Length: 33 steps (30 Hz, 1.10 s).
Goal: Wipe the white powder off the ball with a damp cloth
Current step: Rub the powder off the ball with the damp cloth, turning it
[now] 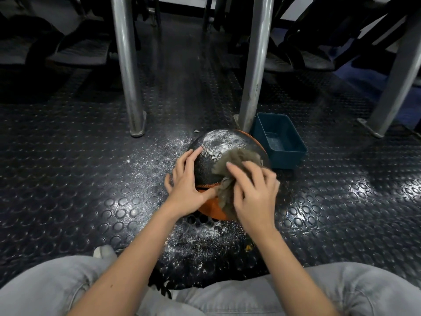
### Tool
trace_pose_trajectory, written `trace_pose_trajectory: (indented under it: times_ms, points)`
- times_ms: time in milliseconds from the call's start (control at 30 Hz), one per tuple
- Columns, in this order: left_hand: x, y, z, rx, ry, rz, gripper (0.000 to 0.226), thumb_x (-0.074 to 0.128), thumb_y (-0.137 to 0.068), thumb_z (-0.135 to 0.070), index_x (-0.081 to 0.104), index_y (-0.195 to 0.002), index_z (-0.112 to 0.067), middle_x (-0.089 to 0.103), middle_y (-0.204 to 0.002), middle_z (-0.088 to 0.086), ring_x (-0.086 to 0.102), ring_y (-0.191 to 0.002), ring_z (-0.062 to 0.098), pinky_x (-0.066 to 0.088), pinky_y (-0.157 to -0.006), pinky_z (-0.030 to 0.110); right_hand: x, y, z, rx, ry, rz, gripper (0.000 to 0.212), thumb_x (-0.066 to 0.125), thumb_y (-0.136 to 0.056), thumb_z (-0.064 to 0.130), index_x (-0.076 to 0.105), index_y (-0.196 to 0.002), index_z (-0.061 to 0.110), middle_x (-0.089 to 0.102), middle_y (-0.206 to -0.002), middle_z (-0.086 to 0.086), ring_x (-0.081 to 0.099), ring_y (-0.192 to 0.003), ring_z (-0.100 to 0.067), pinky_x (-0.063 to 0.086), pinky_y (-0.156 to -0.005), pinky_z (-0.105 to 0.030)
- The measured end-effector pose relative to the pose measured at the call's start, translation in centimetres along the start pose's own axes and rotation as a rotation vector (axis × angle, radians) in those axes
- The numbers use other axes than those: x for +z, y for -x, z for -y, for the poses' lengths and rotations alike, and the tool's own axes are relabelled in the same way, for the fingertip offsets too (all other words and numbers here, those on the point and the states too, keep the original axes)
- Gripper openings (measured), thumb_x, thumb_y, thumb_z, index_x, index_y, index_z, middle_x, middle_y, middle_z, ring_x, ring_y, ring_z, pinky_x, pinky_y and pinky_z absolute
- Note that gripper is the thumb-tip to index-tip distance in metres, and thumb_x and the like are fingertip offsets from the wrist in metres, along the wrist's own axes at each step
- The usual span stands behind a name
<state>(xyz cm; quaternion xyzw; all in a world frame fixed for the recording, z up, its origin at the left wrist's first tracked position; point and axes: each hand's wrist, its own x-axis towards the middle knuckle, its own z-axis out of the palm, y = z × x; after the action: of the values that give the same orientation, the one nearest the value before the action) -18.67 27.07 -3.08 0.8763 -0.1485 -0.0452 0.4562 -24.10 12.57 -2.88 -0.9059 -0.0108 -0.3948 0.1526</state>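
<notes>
Black-orange ball (206, 169), white powder (218, 140) atop, cloth (237, 157) touching.

One ball (211, 165) is sitting on the floor. Two hands are lying on it: the left hand (185, 183) at its eight o'clock and the right hand (255, 192) at four. One cloth (237, 158) is lying under the right hand. One blue tub (293, 142) is standing at the ball's two o'clock. Three metal legs (127, 65) (255, 65) (396, 76) are standing beyond, from eleven to two.
</notes>
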Motion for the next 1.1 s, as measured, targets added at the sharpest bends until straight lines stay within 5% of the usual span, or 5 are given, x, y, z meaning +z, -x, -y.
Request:
trace_pose_trajectory:
  times_ms: [200,433,633,867,1100]
  points:
    - [0.3,0.0,-0.5,0.002,-0.02,0.017,0.096,0.058,-0.054,-0.072,0.0,-0.13,-0.059,0.001,-0.146,-0.024,0.005,-0.139,0.008,-0.003,-0.113,0.045,-0.2,-2.8,-2.6,0.598,-0.201,-0.072,0.032,0.044,-0.095,0.009,0.061,-0.121,0.017,0.053,-0.113,-0.005,0.037,-0.103,-0.02,0.021,-0.079,-0.015]
    - [0.3,0.3,0.0,0.006,-0.039,-0.01,0.103,0.043,-0.047,-0.079,0.002,-0.137,-0.055,0.003,-0.144,-0.024,0.007,-0.14,0.01,-0.002,-0.115,0.049,0.0,-0.7,0.8,0.04,-0.018,0.014,0.031,0.048,-0.087,0.011,0.069,-0.11,0.015,0.062,-0.11,-0.008,0.039,-0.095,-0.023,0.036,-0.079,-0.03]
    - [0.5,-0.1,-0.2,-0.001,-0.018,0.011,0.099,0.058,-0.055,-0.072,-0.004,-0.132,-0.058,-0.001,-0.146,-0.025,0.003,-0.14,0.007,-0.003,-0.116,0.05,-0.5,-3.4,-3.0,0.521,-0.101,-0.003,0.033,0.042,-0.095,0.007,0.06,-0.122,0.016,0.053,-0.115,-0.004,0.039,-0.104,-0.021,0.02,-0.079,-0.004]
    - [0.3,0.4,0.3,0.012,-0.015,0.01,0.094,0.053,-0.053,-0.075,-0.003,-0.128,-0.061,0.0,-0.141,-0.029,0.004,-0.138,0.004,-0.006,-0.116,0.049,-0.2,-1.2,0.3,-0.068,-0.007,0.064,0.034,0.045,-0.084,0.013,0.071,-0.106,0.016,0.063,-0.107,-0.011,0.04,-0.093,-0.025,0.04,-0.076,-0.033]
    - [0.4,0.1,0.0,-0.002,-0.023,0.02,0.097,0.055,-0.055,-0.074,-0.008,-0.128,-0.06,-0.003,-0.144,-0.027,0.001,-0.14,0.006,-0.004,-0.116,0.05,-0.4,-4.2,-1.9,0.463,-0.087,0.003,0.037,0.043,-0.09,0.001,0.064,-0.115,0.019,0.053,-0.108,-0.004,0.036,-0.097,-0.019,0.027,-0.08,-0.02]
